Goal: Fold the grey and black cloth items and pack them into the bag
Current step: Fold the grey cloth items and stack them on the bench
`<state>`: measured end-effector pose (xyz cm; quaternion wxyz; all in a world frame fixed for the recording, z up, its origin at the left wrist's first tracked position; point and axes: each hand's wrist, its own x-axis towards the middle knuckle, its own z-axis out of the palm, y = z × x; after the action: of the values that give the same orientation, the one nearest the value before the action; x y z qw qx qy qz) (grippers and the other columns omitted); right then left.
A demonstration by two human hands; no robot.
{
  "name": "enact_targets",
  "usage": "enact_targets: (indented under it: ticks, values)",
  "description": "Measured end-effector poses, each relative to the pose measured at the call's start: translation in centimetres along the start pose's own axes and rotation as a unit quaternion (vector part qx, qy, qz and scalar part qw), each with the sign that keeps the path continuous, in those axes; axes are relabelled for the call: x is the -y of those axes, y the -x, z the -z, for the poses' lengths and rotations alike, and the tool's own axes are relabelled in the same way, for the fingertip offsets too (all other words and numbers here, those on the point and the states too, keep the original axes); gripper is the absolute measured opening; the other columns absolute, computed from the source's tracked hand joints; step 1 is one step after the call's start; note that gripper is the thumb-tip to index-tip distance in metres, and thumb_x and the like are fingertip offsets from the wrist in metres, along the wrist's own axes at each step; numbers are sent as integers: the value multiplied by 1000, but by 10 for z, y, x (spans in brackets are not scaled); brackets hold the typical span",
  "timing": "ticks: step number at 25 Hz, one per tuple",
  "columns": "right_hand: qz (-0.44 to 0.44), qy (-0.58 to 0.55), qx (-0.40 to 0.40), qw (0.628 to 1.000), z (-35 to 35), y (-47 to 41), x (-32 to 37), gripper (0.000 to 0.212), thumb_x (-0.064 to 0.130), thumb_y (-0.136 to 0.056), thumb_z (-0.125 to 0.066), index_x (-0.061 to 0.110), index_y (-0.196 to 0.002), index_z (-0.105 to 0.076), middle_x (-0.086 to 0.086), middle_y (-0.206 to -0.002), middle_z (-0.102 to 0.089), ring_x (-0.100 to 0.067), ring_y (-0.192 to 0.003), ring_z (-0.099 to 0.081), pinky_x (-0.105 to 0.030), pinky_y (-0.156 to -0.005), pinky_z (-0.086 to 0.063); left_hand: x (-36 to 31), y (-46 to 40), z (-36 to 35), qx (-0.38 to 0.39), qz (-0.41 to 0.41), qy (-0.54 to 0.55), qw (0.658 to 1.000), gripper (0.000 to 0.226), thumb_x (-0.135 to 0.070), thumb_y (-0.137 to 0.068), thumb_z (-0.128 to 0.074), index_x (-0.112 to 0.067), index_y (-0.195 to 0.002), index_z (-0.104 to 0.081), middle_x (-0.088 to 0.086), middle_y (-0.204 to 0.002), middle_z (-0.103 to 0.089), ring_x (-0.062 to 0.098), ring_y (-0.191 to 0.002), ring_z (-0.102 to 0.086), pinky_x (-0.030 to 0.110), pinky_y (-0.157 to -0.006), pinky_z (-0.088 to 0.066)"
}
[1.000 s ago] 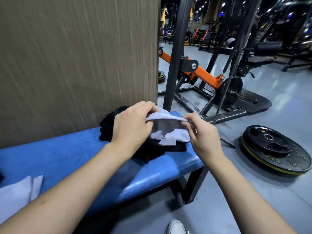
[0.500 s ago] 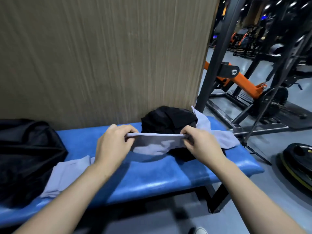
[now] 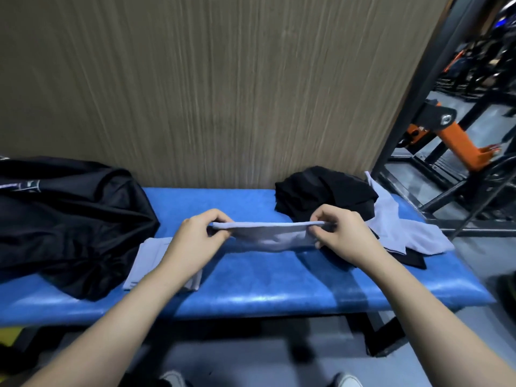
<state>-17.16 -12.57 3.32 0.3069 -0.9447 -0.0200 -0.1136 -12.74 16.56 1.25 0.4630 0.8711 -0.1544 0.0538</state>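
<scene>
Left hand [image 3: 196, 236] and right hand [image 3: 339, 233] each pinch an end of the grey cloth [image 3: 275, 237], stretching it flat above the blue surface [image 3: 251, 291] for a clean fold.

Soft matt grey cloth [image 3: 272, 238], glossy blue vinyl-look bench [image 3: 279, 289], streaky wood-grain wall panel [image 3: 209, 88].

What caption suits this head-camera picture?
Both hands stretch a grey cloth over the blue bench.

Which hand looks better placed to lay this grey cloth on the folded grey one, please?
Probably the left hand. Both hands pinch the grey cloth, but the folded grey one lies directly under the left forearm, next to the bag; the right hand is beside the black pile.
</scene>
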Motion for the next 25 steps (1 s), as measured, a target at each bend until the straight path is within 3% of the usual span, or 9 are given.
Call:
enact_targets:
  ticks: [4,6,8,12,16,18,22,25]
  values:
    - [26,44,4,999,-11,-7,-7,15,25,-79,-74,28,-75,-60,9,-75,-64,-10,-73,-61,-39,-70,-53,16,0,5,20,-44,-24,999,18,-6,-86,-65,-23,-84,-65,-17,-99,-69,-3,-98,-62,13,-83,-44]
    - [57,46,27,997,-16,-9,-11,20,21,-75,-78,29,-72,-61,11,-84,-63,-8,-78,-61,-38,-71,-53,25,1,5,33,-74,-53,995,22,0,-83,-63,-22,-81,-60,-16,-104,-66,-2,-104,-60,12,-85,-42]
    - [68,31,64,995,-17,-8,-14,26,15,-72,-83,30,-68,-62,13,-92,-62,-6,-80,-62,-33,-71,-52,31,-1,5,49,-94,-89,990,24,-1,-82,-63,-24,-79,-58,-17,-106,-64,-3,-103,-58,13,-85,-42]
    - [71,50,132,988,-20,5,-27,27,12,-71,-85,31,-69,-65,11,-94,-60,-9,-81,-62,-26,-73,-50,40,-1,-2,118,-124,-199,965,15,-11,-83,-65,-25,-82,-61,-17,-106,-61,6,-107,-55,31,-89,-48]
    - [49,51,215,974,-16,15,-38,21,15,-74,-85,27,-88,-76,7,-103,-64,-6,-83,-62,-16,-76,-46,40,7,-7,165,-125,-288,935,4,-28,-81,-68,-29,-84,-65,-16,-107,-58,8,-104,-49,28,-94,-40]
    - [30,43,231,971,-10,21,-35,21,17,-76,-84,29,-91,-76,7,-105,-65,-3,-77,-58,-15,-70,-45,37,9,-5,153,-124,-315,929,18,-47,-78,-70,-30,-82,-66,-19,-104,-58,7,-101,-45,25,-92,-34]
    - [-34,-5,245,969,1,33,-25,18,20,-83,-78,34,-93,-76,24,-88,-66,2,-60,-53,-28,-48,-50,29,14,-4,150,-99,-317,931,47,-76,-76,-56,-30,-77,-66,-20,-97,-57,6,-99,-42,23,-91,-25]
    - [-32,-39,196,979,4,33,-30,22,19,-84,-77,38,-95,-74,24,-89,-71,-10,-64,-56,-34,-59,-53,31,15,-4,148,-118,-316,930,33,-65,-84,-57,-33,-84,-67,-19,-99,-57,5,-100,-42,27,-102,-28]
